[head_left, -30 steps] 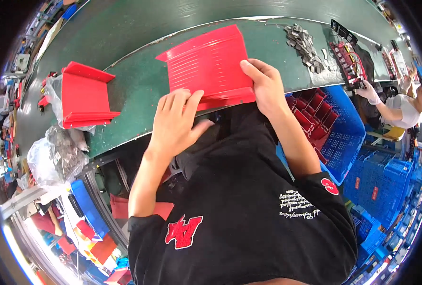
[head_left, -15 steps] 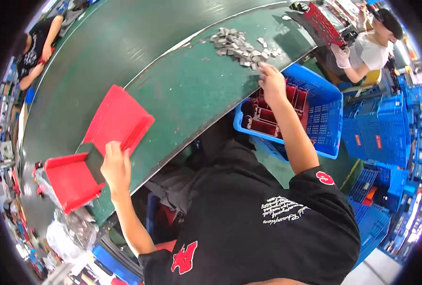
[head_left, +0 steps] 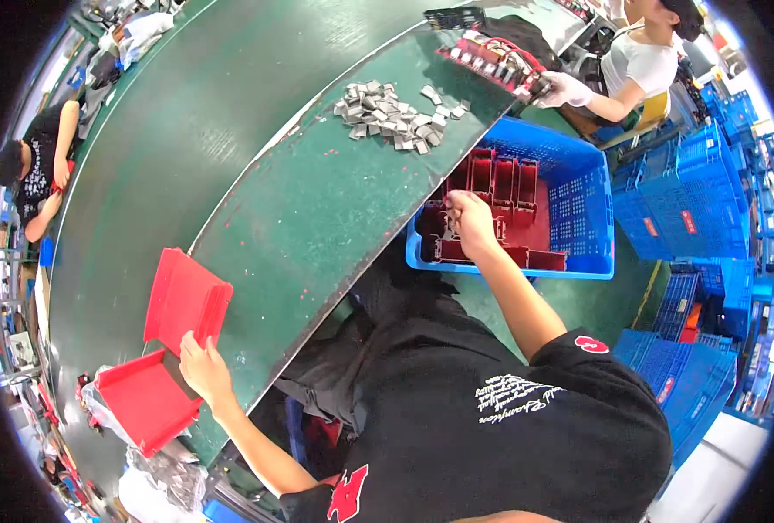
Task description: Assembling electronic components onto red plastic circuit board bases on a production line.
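Evidently, the left hand [head_left: 206, 370] meets the lower edge of a red panel [head_left: 185, 298] towards the surface's [head_left: 300, 227] left end; grip cannot be confirmed. The panel is judged light, stiff and slippery, best held by its raised edges. A smooth, flanged red tray [head_left: 145, 399] lies beside it. The right hand [head_left: 472, 222], fingers curled, hold unclear, is over a perforated blue crate [head_left: 571, 199] containing dark red channel pieces [head_left: 526, 186]. Farther: flat grey chips [head_left: 382, 111], loosely piled.

A factory workshop; a long green workbench [head_left: 291, 209] crosses mid-frame; blue crates [head_left: 683, 218] stack at right; a gloved co-worker [head_left: 644, 74], seemingly seated, shows partly at upper right.
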Demonstrator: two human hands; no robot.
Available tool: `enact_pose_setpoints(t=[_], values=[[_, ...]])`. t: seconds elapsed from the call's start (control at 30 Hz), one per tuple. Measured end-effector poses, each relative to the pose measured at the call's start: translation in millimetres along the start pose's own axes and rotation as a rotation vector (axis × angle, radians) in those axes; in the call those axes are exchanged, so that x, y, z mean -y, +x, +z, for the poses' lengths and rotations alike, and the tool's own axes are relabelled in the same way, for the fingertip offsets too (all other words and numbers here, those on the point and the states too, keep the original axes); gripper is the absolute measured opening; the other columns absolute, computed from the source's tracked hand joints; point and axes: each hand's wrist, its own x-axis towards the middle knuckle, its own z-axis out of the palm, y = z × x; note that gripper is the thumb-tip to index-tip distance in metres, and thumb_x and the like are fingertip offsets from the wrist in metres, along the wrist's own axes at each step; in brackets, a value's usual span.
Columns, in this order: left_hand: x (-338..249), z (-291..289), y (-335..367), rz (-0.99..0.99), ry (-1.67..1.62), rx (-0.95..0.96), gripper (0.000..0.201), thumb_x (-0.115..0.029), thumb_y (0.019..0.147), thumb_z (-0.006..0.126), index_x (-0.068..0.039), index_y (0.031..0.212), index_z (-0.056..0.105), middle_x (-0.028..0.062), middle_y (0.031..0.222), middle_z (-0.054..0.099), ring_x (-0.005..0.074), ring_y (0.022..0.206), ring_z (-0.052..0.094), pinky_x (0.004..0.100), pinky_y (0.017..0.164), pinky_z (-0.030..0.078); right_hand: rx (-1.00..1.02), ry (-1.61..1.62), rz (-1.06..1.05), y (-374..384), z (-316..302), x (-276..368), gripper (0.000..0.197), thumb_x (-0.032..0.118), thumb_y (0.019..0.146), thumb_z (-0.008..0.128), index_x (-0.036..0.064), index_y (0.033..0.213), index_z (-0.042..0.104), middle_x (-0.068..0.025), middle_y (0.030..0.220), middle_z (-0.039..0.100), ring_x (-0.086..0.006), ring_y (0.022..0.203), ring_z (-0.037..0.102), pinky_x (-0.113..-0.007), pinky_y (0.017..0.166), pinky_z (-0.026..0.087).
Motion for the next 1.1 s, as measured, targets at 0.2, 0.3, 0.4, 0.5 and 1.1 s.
enact_pose_setpoints(t=[0.2,0.3,0.4,0.5,1.1], values=[[-21,19,-7,-0.098,0.125,-0.166,0.039,-0.023,0.090,0.062,-0.002,0.122,0.054,0.0181,0.115,0.059,0.0362,0.110,0.055,0.0471,0.094,0.042,-0.028,0.068,-0.128,48,-15,45,0.021,0.030,0.094,0.063,0.0108,0.089,0.055,0.0078,0.067,0.045,-0.0035,0.059,0.044,-0.019,0.050,0.033],[-29,19,-8,-0.105,0.073,-0.322,0.040,-0.021,0.088,0.063,-0.004,0.123,0.055,0.0163,0.115,0.059,0.0341,0.111,0.054,0.0468,0.096,0.041,-0.347,0.058,-0.178,77,-11,85,0.059,0.049,0.088,0.065,0.0058,0.127,0.058,-0.0124,0.115,0.052,-0.0234,0.094,0.053,-0.034,0.077,0.043],[-27,21,-12,-0.187,0.124,-0.347,0.041,-0.021,0.086,0.063,-0.005,0.122,0.055,0.0150,0.113,0.060,0.0333,0.110,0.054,0.0465,0.096,0.041,-0.406,0.072,-0.165,106,-27,117,0.033,0.048,0.086,0.068,0.0170,0.092,0.059,0.0006,0.072,0.049,-0.0136,0.063,0.045,-0.032,0.057,0.037],[-18,22,-17,-0.178,0.127,-0.328,0.040,-0.024,0.086,0.064,-0.006,0.121,0.056,0.0139,0.113,0.061,0.0326,0.110,0.055,0.0469,0.096,0.041,-0.186,0.206,-0.160,129,-25,138,0.026,0.041,0.092,0.063,0.0179,0.083,0.055,0.0016,0.061,0.050,-0.0123,0.043,0.038,-0.025,0.037,0.026],[-2,6,-7,-0.158,-0.030,-0.395,0.037,-0.017,0.085,0.068,-0.004,0.117,0.057,0.0171,0.113,0.058,0.0355,0.112,0.054,0.0464,0.104,0.040,-0.095,-0.149,-0.507,78,-84,228,0.035,0.026,0.086,0.068,-0.0021,0.106,0.063,-0.0131,0.107,0.063,-0.0255,0.095,0.064,-0.039,0.079,0.059]])
